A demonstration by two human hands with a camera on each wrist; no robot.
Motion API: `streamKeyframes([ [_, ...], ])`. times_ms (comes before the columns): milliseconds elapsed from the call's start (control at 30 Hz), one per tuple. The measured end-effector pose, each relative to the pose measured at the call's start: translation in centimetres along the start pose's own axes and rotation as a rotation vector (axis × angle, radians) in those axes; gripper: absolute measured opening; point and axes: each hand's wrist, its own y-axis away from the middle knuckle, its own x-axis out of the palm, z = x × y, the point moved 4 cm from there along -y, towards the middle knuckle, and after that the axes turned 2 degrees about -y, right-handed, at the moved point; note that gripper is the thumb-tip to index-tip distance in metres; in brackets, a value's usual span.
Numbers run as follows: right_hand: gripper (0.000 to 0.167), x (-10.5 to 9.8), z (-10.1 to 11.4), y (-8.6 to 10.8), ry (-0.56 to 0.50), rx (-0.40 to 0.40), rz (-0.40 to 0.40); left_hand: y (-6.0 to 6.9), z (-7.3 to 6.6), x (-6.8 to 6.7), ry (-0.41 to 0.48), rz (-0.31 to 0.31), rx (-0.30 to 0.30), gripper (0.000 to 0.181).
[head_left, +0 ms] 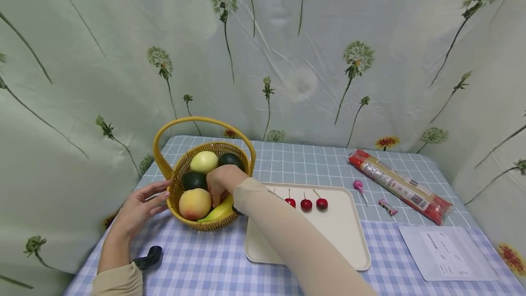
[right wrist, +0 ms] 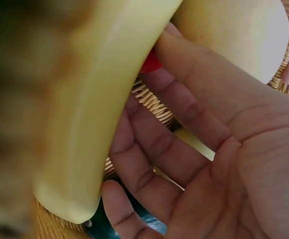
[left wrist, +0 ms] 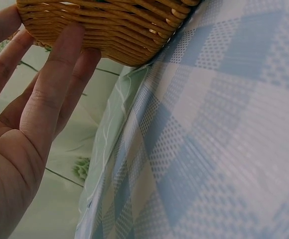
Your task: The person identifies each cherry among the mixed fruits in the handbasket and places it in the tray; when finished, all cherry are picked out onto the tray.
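In the head view my right hand reaches down into a yellow wicker basket. In the right wrist view this hand has thumb and index finger pinching a small red thing, mostly hidden. A banana lies right beside the fingers, and a peach is near the thumb. The basket also holds a pale yellow-green fruit and two dark green fruits, one at the back and one in front. My left hand touches the basket's left side with extended fingers.
Right of the basket a cream tray bears red cherries in a row, partly behind my right forearm. Farther right lie a pink lollipop, a small wrapped candy, a long red packet and a white pouch.
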Motion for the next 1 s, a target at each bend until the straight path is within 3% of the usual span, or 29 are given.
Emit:
streamKeyframes([
  [400,0.017,-0.2,0.3,-0.1,0.077,-0.027,-0.057,0.0,0.0,-0.1,-0.023,-0.008,-0.004,0.049],
  [733,0.016,-0.5,0.0,-0.5,0.060,0.003,0.002,0.2,0.0,-0.1,-0.051,-0.001,0.000,0.050],
  [1000,0.016,-1.4,-0.2,-0.4,0.110,0.002,-0.083,0.0,-0.1,-0.1,-0.026,0.000,0.001,0.049],
])
